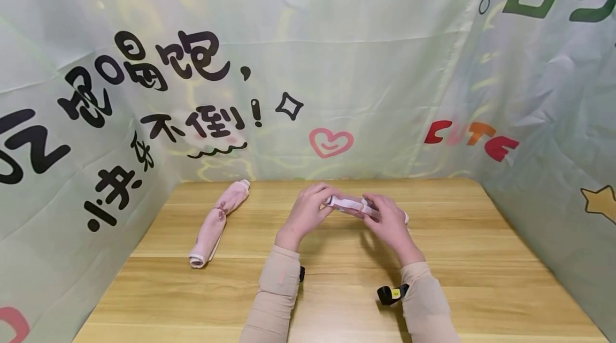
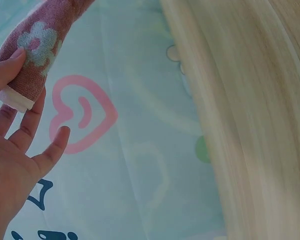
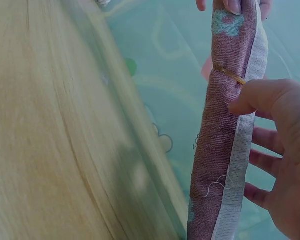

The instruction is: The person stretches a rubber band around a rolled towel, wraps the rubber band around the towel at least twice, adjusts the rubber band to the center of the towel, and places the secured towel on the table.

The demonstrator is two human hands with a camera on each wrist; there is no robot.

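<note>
Above the table, a rolled pink towel point(image 1: 350, 204) is held up between both hands. In the right wrist view the towel point(image 3: 222, 125) has a white edge strip, a pale blue flower, loose threads and a thin tan band point(image 3: 229, 73) around it. My left hand point(image 1: 310, 209) pinches one end, thumb on the flower side and fingers behind, as the left wrist view shows. Farther along, near the band, my right hand point(image 1: 389, 222) grips the roll with its thumb in front and fingers behind. A second rolled pink towel point(image 1: 212, 233), cinched at its middle, lies on the left.
The wooden table point(image 1: 337, 300) has a printed fabric backdrop point(image 1: 385, 81) behind it and at both sides. A dark wrist camera point(image 1: 391, 295) sticks out beside the right sleeve point(image 1: 428, 305).
</note>
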